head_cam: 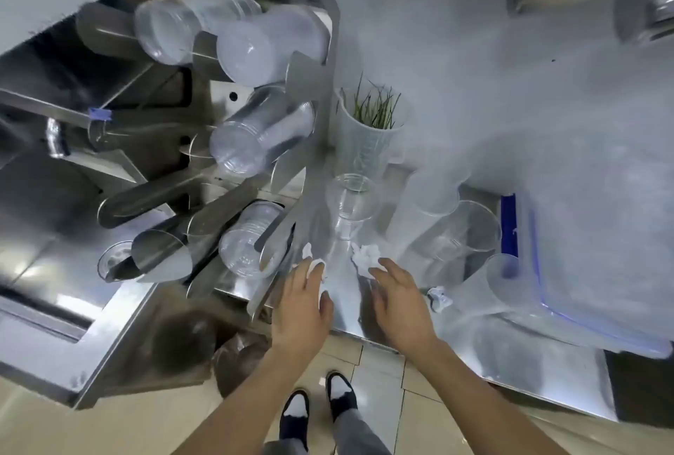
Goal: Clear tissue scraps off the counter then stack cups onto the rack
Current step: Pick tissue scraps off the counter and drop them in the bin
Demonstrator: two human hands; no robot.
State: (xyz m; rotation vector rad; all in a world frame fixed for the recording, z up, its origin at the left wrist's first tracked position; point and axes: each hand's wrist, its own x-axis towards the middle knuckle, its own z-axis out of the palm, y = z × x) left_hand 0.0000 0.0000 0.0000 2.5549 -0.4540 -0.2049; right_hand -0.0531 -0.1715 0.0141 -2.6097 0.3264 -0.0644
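a person's left hand [304,303] closes its grip on a tissue scrap [316,265] at the steel worktop [346,305] edge; the right hand [397,299], fingers apart, reaches a crumpled wad [365,256] at its 12 o'clock, clearing space before clear cups [352,199] go to the rack [251,148] at 10 o'clock.

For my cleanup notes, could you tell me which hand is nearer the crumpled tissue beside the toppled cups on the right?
Right. The right hand is just left of that tissue scrap; the left hand lies farther left, beyond it.
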